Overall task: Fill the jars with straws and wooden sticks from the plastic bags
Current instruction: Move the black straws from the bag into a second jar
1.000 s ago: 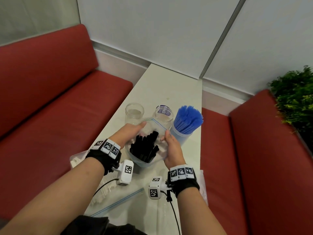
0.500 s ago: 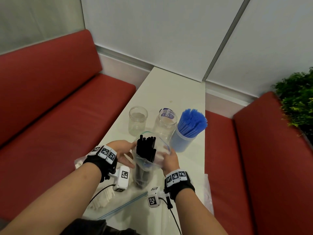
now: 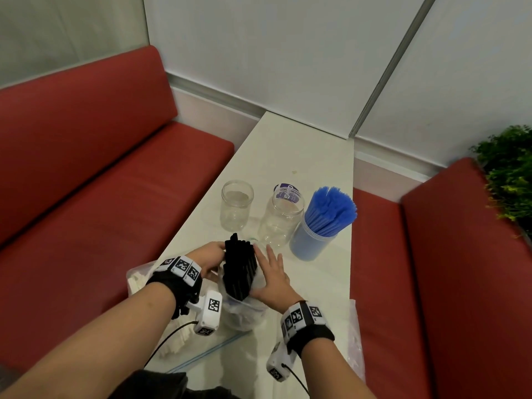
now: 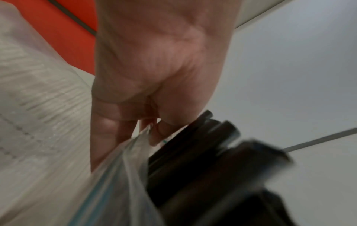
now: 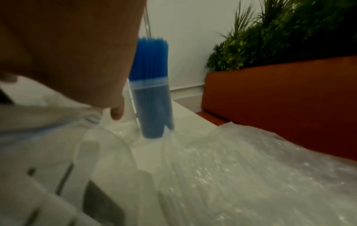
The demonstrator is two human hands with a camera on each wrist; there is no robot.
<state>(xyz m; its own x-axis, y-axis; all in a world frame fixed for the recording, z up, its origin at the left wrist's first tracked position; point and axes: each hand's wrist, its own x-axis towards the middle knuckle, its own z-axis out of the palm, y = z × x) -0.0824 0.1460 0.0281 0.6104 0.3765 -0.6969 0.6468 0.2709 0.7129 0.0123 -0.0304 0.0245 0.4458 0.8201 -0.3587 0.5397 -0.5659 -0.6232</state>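
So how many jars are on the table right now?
3, all at the far end of the table: an empty jar on the left, another empty jar in the middle, and a jar of blue straws on the right.

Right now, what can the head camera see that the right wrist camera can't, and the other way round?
Only the head view shows the two empty glass jars, the bundle of black straws standing in its plastic bag, the left hand and the red bench.

Only the right wrist view shows the crinkled plastic bag close up.

Both show the jar of blue straws, the plant and the right hand.
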